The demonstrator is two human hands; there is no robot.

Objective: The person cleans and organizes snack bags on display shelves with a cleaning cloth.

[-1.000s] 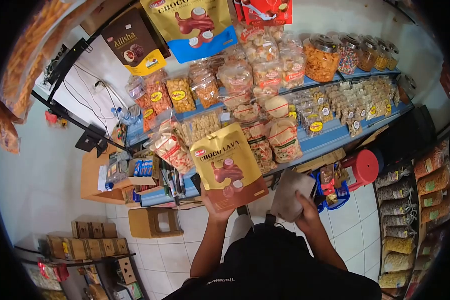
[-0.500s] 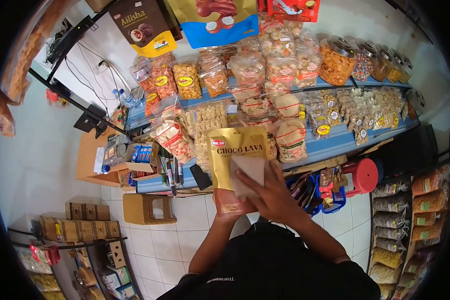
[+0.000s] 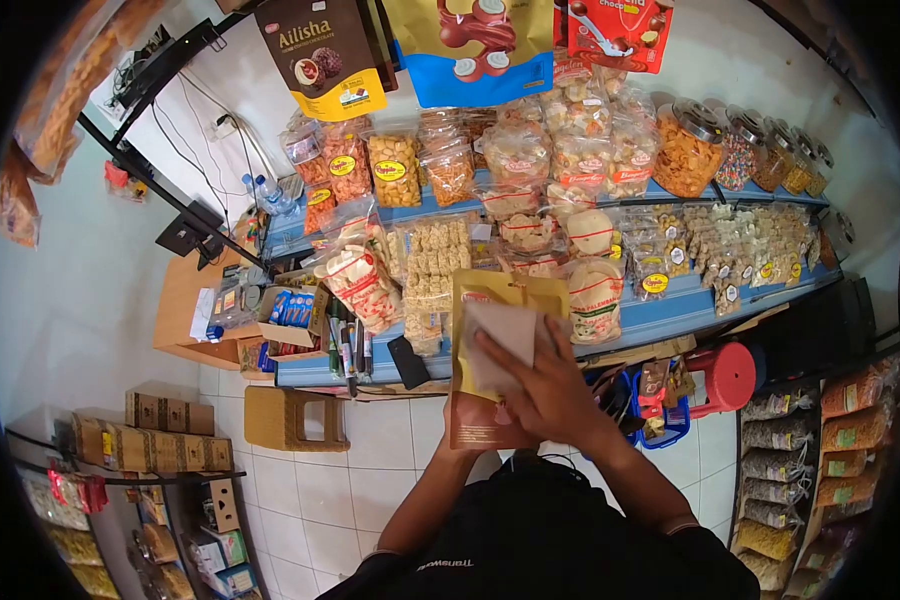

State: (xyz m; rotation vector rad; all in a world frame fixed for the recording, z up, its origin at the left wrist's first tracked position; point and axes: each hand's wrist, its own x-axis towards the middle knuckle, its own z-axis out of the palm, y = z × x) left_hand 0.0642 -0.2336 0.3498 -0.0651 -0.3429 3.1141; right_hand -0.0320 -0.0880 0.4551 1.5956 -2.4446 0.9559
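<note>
A gold and brown chocolate pouch (image 3: 478,420) stands upright in front of me. My left hand (image 3: 454,460) supports it from below and behind, its fingers hidden by the pouch. A folded pale cloth (image 3: 513,328) lies flat against the pouch front, covering much of the label. My right hand (image 3: 548,388) grips this cloth and presses it on the pouch, fingers pointing up and left.
Behind the pouch, a blue shelf (image 3: 700,292) carries bagged snacks (image 3: 353,275) and lidded jars (image 3: 688,150). Large pouches (image 3: 320,65) hang above. A black phone (image 3: 408,362) lies at the shelf edge. A red stool (image 3: 722,380) and brown stool (image 3: 295,418) stand below.
The pouch and both hands have shifted slightly right and down in view. The cloth now covers the brand lettering that showed before. The shelf also appears lower as the view has tilted.
</note>
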